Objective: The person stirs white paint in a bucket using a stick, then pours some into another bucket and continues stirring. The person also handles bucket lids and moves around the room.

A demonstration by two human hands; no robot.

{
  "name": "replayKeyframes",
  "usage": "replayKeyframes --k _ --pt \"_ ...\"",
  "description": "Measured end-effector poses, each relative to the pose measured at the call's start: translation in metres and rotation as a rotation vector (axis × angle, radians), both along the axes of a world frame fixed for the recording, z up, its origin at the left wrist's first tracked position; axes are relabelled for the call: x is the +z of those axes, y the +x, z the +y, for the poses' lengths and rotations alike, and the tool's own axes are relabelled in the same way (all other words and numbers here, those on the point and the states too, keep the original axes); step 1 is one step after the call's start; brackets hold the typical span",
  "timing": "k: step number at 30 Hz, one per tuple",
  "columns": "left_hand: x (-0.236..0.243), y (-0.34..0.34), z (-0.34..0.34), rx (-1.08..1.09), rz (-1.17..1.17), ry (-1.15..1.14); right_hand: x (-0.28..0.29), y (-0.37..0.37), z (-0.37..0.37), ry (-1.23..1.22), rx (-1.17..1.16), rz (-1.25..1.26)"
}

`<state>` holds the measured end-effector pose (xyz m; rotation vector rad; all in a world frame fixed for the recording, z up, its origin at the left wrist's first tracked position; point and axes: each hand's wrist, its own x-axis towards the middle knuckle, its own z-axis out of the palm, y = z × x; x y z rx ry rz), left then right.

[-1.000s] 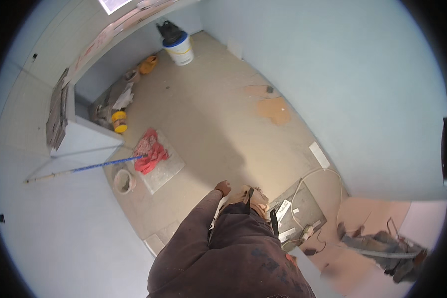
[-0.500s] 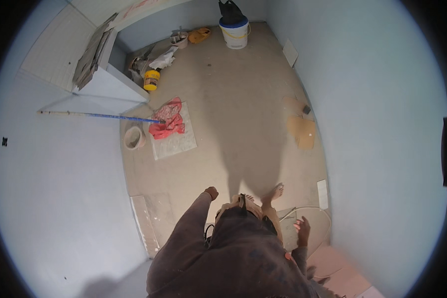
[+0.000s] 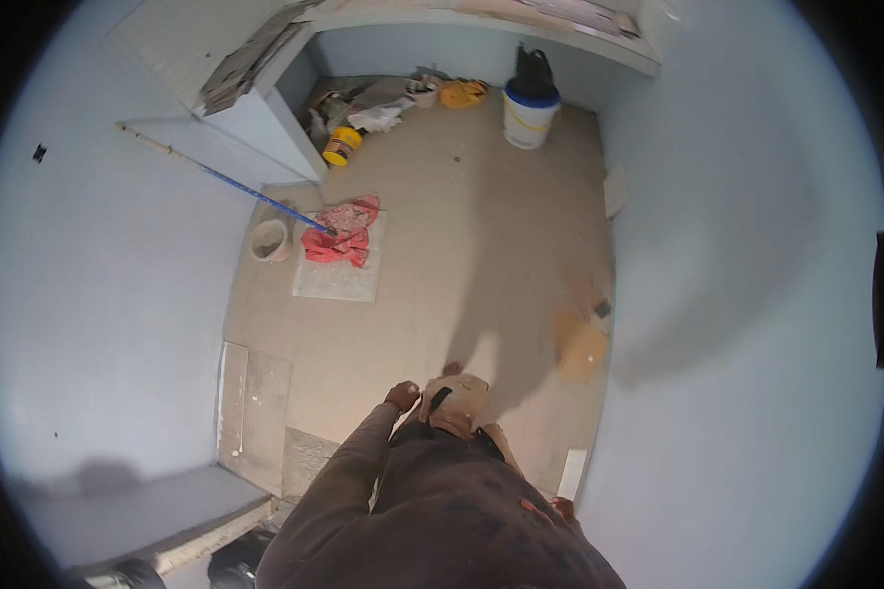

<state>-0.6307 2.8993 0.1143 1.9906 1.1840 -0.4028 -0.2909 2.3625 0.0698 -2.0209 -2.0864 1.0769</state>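
Observation:
My left hand hangs beside the tan shorts, its fingers curled in; what is inside them, if anything, is hidden. At my right side only a little of my right hand shows past the dark top, and its fingers cannot be made out. One bare foot shows in front of the shorts. Ahead on the left, a crumpled red plastic sheet lies on a pale square board. The tip of a long blue pole rests on the sheet, its other end leaning toward the left wall.
A pail stands by the left wall. Further off are a yellow tub, white crumpled plastic, a yellow cloth and a white bucket with a black bag on it. Flat brown cardboard lies at right.
The view has turned and moved forward, so the room's things sit elsewhere. My left hand has come closer to the shorts; my right hand, spread before, has dropped back mostly out of sight.

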Motion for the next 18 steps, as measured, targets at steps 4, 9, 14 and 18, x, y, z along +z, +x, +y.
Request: replayKeyframes --k 4,9,14,18 --pt "-0.05 -0.027 0.009 0.341 0.133 -0.079 0.017 0.118 0.123 -0.205 -0.833 0.476" --pt "-0.085 -0.023 0.059 0.182 0.188 -0.334 0.056 0.185 0.333 0.015 -1.699 0.73" --pt "-0.094 0.017 0.167 0.363 -0.014 -0.188 0.097 0.17 0.527 -0.144 -1.042 0.936" --pt "-0.088 0.032 0.26 0.403 -0.342 0.331 0.123 0.14 0.649 -0.133 -0.917 0.495"
